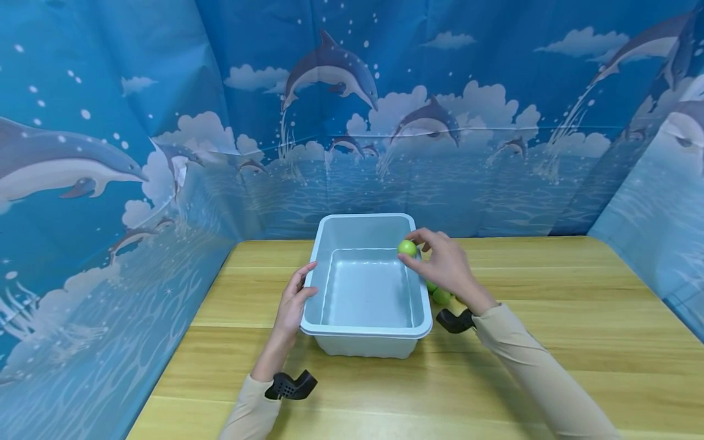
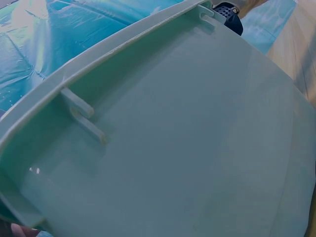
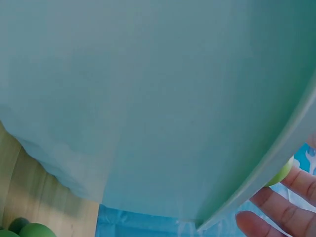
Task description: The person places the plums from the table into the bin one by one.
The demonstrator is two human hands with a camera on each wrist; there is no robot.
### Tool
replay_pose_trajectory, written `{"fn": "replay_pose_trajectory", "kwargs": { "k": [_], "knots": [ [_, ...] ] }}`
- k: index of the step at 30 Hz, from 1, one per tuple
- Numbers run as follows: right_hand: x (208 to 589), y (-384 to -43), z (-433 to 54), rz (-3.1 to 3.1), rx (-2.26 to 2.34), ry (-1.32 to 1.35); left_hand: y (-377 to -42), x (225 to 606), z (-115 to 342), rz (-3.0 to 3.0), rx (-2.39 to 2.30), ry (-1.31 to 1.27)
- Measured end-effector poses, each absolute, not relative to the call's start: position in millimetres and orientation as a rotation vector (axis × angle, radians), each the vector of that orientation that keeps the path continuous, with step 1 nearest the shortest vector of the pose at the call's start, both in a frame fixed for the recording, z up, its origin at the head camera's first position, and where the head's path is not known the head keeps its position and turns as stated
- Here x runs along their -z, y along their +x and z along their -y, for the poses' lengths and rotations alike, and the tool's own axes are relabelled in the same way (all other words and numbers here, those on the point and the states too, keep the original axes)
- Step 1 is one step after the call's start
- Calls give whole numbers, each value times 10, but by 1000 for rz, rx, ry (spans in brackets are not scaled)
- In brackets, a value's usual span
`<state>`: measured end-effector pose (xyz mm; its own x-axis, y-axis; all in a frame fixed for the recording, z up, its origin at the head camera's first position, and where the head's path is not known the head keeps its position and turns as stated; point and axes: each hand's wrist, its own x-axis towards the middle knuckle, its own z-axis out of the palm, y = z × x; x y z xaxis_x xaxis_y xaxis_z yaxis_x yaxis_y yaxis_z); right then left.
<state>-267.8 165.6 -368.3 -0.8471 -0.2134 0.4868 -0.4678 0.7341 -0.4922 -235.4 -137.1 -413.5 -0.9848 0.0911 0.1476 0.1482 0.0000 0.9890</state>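
Note:
A pale blue-grey plastic basin stands on the table, its inside bare in the head view. My left hand grips its left rim, fingers over the edge. Above the right rim, my right hand pinches a green lime between thumb and fingers. The right wrist view shows this lime partly hidden by the basin's rim, with fingers around it. More green limes lie on the table against the basin's right side, partly covered by my right forearm. The basin's outer wall fills most of the left wrist view.
The light wooden table extends to both sides of the basin. A blue curtain printed with dolphins and clouds hangs behind the table and along its left and right sides. Each wrist carries a black camera mount.

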Motion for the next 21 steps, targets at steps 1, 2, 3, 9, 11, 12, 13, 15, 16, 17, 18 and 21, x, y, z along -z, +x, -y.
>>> {"fn": "replay_pose_trajectory", "kwargs": {
  "k": [1, 2, 3, 9, 11, 12, 13, 15, 16, 17, 18, 21],
  "knots": [
    [3687, -2683, -1653, 2538, -865, 523, -2355, 4136, 1372, 2191, 2177, -266],
    [3687, -2687, -1647, 2540, -855, 522, -2355, 4136, 1372, 2190, 2179, -268],
    [3686, -2690, -1643, 2541, -849, 524, -2356, 4137, 1373, 2189, 2180, -270],
    [3679, -2700, -1611, 2548, -848, 531, -2363, 4143, 1377, 2186, 2189, -270],
    [3678, -2699, -1602, 2550, -856, 529, -2362, 4142, 1376, 2187, 2188, -268],
    [3678, -2697, -1599, 2550, -863, 526, -2362, 4142, 1375, 2189, 2186, -266],
    [3678, -2693, -1598, 2549, -869, 522, -2361, 4141, 1374, 2192, 2183, -264],
    [3683, -2686, -1599, 2542, -883, 512, -2362, 4141, 1374, 2197, 2178, -260],
    [3686, -2683, -1602, 2535, -892, 507, -2362, 4141, 1375, 2199, 2176, -257],
    [3694, -2682, -1608, 2527, -903, 497, -2362, 4141, 1375, 2202, 2173, -254],
    [3701, -2679, -1617, 2518, -914, 490, -2362, 4142, 1376, 2205, 2170, -252],
    [3726, -2680, -1654, 2486, -947, 463, -2364, 4144, 1378, 2208, 2168, -250]
  ]
}}
